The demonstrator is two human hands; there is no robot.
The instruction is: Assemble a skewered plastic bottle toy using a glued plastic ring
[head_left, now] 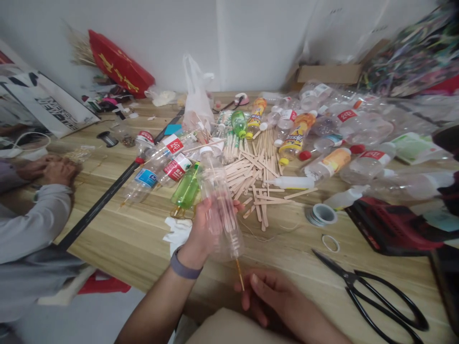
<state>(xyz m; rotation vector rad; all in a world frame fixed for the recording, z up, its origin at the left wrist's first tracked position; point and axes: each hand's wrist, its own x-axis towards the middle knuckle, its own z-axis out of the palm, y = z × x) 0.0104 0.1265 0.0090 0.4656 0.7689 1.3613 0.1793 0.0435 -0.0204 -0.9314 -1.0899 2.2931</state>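
Note:
My left hand (203, 229) is wrapped round a clear plastic bottle (224, 215), tilted with its white cap (206, 152) pointing away from me. A thin golden-brown stick (240, 273) sticks out of the bottle's near end. Beside the stick's tip is my right hand (267, 291), loosely curled with thumb and fingers apart. Whether a fingertip touches the stick is hard to make out. Just beyond the left hand lie a green bottle (185, 186) and a clear bottle with a blue label (146, 179). White tissue (177, 231) rests by my left wrist.
Flat wooden sticks (247, 174) are heaped mid-table. Many empty bottles (358, 124) crowd the right. Black-handled scissors (362, 282), a tape roll (322, 215), a glue bottle (294, 182) and a red-black power tool (387, 229) lie nearer. Another person's hands (59, 167) are at left.

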